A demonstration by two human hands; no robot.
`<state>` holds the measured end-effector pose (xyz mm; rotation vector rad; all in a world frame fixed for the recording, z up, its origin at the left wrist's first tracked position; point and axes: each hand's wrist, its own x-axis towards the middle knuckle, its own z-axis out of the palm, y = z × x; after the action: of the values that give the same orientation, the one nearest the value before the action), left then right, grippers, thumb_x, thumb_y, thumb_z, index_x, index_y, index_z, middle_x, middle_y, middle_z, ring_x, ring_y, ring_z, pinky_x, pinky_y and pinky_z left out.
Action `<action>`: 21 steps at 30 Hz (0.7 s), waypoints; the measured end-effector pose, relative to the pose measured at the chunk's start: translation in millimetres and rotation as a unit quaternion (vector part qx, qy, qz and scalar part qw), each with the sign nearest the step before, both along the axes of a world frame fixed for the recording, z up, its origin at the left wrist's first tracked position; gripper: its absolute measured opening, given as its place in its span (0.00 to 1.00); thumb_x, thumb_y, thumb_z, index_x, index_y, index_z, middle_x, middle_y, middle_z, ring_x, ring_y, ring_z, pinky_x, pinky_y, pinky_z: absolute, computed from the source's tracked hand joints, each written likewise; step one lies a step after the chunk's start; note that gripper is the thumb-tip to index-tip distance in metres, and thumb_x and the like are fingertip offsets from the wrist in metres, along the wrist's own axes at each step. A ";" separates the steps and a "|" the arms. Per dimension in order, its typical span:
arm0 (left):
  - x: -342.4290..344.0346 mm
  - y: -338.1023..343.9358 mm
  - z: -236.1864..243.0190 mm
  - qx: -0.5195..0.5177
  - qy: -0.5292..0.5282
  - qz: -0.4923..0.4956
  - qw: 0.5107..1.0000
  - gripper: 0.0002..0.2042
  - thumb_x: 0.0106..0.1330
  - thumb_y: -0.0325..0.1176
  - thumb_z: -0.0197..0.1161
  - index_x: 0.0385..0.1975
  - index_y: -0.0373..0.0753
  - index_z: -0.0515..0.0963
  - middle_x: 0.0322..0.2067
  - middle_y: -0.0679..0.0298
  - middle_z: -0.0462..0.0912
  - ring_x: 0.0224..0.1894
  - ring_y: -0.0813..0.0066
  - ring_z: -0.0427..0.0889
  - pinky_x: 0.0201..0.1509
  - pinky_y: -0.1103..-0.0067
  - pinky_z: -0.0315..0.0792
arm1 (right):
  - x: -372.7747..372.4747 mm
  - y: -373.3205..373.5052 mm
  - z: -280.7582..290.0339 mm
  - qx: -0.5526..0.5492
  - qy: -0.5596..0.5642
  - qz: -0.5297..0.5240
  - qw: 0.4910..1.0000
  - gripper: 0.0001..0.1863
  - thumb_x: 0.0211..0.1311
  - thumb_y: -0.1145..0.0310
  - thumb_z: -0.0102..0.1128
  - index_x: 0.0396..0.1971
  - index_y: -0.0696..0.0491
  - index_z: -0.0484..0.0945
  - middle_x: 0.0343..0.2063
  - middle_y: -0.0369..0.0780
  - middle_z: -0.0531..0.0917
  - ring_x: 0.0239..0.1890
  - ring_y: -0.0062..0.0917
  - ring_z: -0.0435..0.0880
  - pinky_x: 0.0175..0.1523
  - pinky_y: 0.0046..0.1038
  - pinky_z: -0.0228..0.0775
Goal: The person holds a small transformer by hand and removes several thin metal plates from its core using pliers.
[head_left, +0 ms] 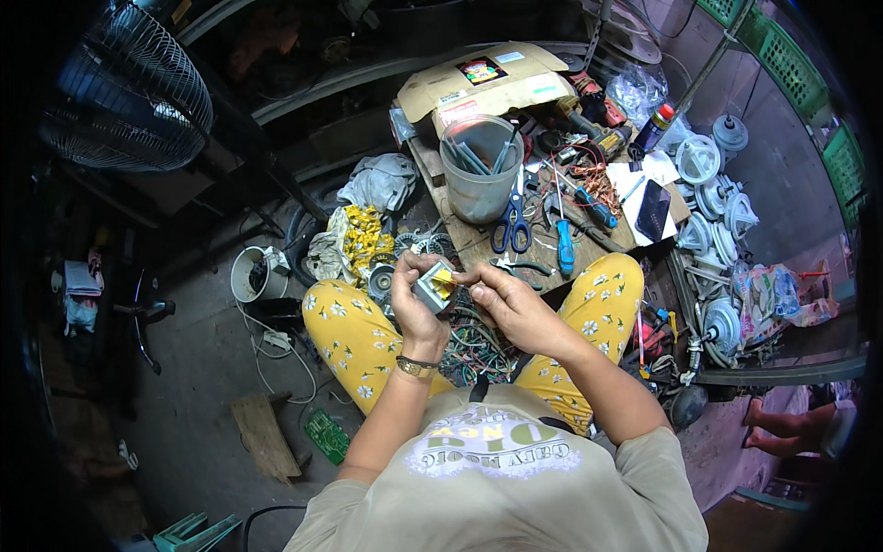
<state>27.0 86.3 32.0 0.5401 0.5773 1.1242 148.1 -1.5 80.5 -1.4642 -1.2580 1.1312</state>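
Note:
Between my knees, my left hand [418, 308] is closed around a small grey metal block, which looks like a transformer [429, 293], with a yellow middle. Against that middle the fingertips of my right hand [504, 299] are pinched together, seemingly on the yellow tape [444, 281]; the fingers hide part of it. A tangle of coloured wires [478, 342] lies below my hands. Just beyond them are pliers [522, 267], blue-handled scissors [511, 225] and a blue screwdriver [564, 241] on a low wooden table [469, 241].
A grey bucket [480, 189] holding rods stands on the table, near a cardboard box [501, 83], copper wire [602, 189] and a phone [653, 210]. Left are yellow scraps [365, 236], a white pail [260, 276] and a fan [129, 92]. Pale round parts [717, 230] pile up right.

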 end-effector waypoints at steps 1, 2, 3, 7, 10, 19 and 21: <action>-1.1 -0.2 -2.3 -0.005 -0.006 0.000 1.000 0.08 0.60 0.34 0.40 0.26 0.39 0.64 0.29 0.58 0.73 0.34 0.67 0.74 0.40 0.73 0.71 | -2.3 -0.3 -3.2 -0.004 0.024 -0.005 1.000 0.12 0.71 0.68 0.47 0.50 0.55 0.73 0.22 0.36 0.73 0.23 0.19 0.70 0.32 0.25 0.65; -2.9 0.3 -4.7 -0.008 -0.013 0.002 1.000 0.08 0.60 0.35 0.41 0.26 0.39 0.64 0.29 0.58 0.73 0.34 0.67 0.74 0.40 0.73 0.71 | -6.6 0.5 -8.3 -0.007 0.048 -0.009 0.999 0.13 0.71 0.68 0.46 0.50 0.55 0.72 0.21 0.34 0.70 0.23 0.16 0.67 0.31 0.23 0.64; -3.5 1.2 -6.7 -0.011 -0.021 0.003 1.000 0.08 0.60 0.35 0.41 0.26 0.39 0.64 0.29 0.58 0.73 0.35 0.67 0.75 0.41 0.73 0.71 | -9.8 0.9 -10.2 -0.010 0.072 -0.013 0.997 0.13 0.71 0.69 0.46 0.51 0.56 0.71 0.21 0.32 0.68 0.23 0.14 0.64 0.30 0.22 0.62; -2.1 -4.7 4.4 -0.144 0.014 -0.023 0.989 0.08 0.60 0.41 0.44 0.28 0.47 0.69 0.29 0.67 0.76 0.24 0.75 0.72 0.16 0.83 0.61 | 4.7 -2.0 -12.9 -0.018 0.144 0.021 0.989 0.15 0.71 0.66 0.47 0.54 0.53 0.70 0.24 0.29 0.68 0.27 0.12 0.65 0.31 0.19 0.61; -11.1 -3.6 -3.2 -0.190 0.005 -0.025 0.981 0.09 0.60 0.43 0.46 0.29 0.48 0.70 0.27 0.66 0.77 0.22 0.74 0.72 0.16 0.81 0.58 | 46.2 3.7 -31.8 0.063 -0.012 -0.062 0.996 0.21 0.69 0.57 0.49 0.55 0.53 0.66 0.29 0.34 0.74 0.31 0.21 0.71 0.40 0.26 0.67; -12.0 -7.7 -4.5 -0.231 -0.033 -0.067 0.970 0.13 0.63 0.47 0.46 0.30 0.46 0.71 0.32 0.61 0.79 0.24 0.73 0.74 0.18 0.81 0.59 | 130.3 30.2 -119.0 0.062 -0.559 -0.268 0.782 0.24 0.53 0.66 0.64 0.49 0.57 0.69 0.50 0.48 0.72 0.53 0.45 0.69 0.55 0.42 0.65; -14.4 -6.7 -8.3 -0.227 -0.027 -0.052 0.972 0.14 0.64 0.49 0.47 0.30 0.45 0.71 0.32 0.61 0.79 0.25 0.73 0.74 0.19 0.80 0.60 | 108.6 24.7 -113.7 0.061 -0.575 -0.142 0.804 0.21 0.53 0.64 0.65 0.44 0.58 0.72 0.45 0.47 0.73 0.48 0.42 0.71 0.51 0.41 0.66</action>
<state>12.6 79.6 23.7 0.1407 0.7254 0.8668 256.8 23.2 -33.2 -2.2266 -1.7192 -0.1872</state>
